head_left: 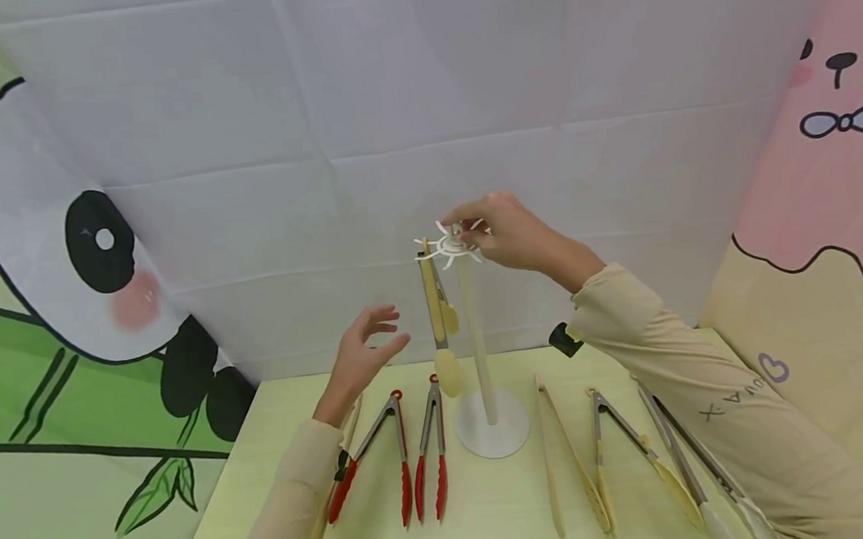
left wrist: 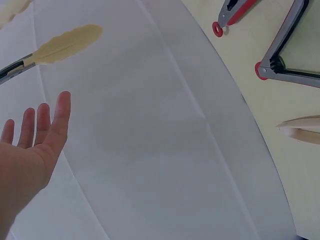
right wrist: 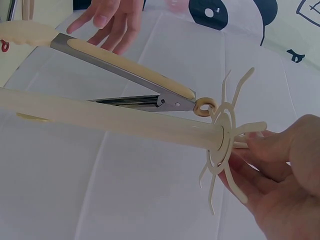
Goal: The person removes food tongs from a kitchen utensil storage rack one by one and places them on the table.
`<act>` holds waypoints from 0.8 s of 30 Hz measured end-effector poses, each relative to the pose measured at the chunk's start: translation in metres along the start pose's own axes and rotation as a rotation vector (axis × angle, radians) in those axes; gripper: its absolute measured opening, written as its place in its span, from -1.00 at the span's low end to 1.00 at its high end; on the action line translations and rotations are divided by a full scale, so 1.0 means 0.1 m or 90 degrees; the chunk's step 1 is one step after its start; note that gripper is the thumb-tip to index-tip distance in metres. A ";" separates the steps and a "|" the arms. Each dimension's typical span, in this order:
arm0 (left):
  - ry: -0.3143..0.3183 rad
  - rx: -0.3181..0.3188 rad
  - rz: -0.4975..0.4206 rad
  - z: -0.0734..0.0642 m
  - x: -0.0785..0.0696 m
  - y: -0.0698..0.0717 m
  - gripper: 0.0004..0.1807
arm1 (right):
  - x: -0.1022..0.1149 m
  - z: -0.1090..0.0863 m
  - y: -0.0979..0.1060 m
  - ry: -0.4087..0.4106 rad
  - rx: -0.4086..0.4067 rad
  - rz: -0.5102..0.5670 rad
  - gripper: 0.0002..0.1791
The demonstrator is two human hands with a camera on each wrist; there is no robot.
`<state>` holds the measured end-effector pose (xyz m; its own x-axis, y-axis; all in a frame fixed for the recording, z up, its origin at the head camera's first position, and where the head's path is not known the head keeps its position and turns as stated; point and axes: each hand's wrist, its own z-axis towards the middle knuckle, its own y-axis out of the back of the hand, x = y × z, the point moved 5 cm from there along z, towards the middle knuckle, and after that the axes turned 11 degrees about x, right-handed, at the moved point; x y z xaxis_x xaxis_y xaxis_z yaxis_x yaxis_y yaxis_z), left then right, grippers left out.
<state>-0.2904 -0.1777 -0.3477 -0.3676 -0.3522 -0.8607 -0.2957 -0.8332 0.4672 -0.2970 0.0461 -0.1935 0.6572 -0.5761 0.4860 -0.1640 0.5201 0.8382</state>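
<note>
A white stand (head_left: 473, 333) with a round base rises from the table, its top a ring of curved hooks (right wrist: 227, 135). My right hand (head_left: 507, 231) pinches the top of the stand at the centre of these hooks, thumb on one side and fingers on the other in the right wrist view. One pair of tongs (head_left: 434, 303), silver with cream grips and scalloped cream tips, hangs by its end loop (right wrist: 205, 106) from a hook on the left. My left hand (head_left: 358, 358) is held in the air left of the hanging tongs, fingers spread and holding nothing.
On the yellow table (head_left: 508, 506) lie two red-and-silver tongs (head_left: 429, 453) left of the base. Wooden tongs (head_left: 550, 462), cream-tipped tongs (head_left: 639, 447) and long metal tongs (head_left: 677, 444) lie to the right. A white cloth (head_left: 243, 149) hangs behind.
</note>
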 end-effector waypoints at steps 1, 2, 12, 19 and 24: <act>-0.009 0.004 -0.004 0.02 -0.02 -0.01 -0.45 | 0.00 0.00 0.00 0.001 -0.001 -0.002 -0.62; -0.017 0.009 -0.009 0.04 -0.03 -0.01 -0.44 | -0.01 0.00 0.01 0.004 -0.001 -0.004 -0.62; -0.049 0.037 -0.033 0.14 -0.10 -0.09 -0.40 | -0.05 0.01 0.01 0.013 0.000 -0.003 -0.64; -0.052 0.039 -0.050 0.20 -0.13 -0.13 -0.37 | -0.04 0.00 0.01 0.015 -0.001 -0.007 -0.65; -0.067 0.052 -0.070 0.26 -0.13 -0.16 -0.34 | -0.05 0.00 0.01 0.016 -0.002 -0.001 -0.65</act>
<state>-0.3042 -0.1493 -0.3389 -0.4184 -0.2103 -0.8836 -0.4084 -0.8254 0.3899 -0.3004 0.0491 -0.1950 0.6761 -0.5604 0.4783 -0.1612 0.5210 0.8382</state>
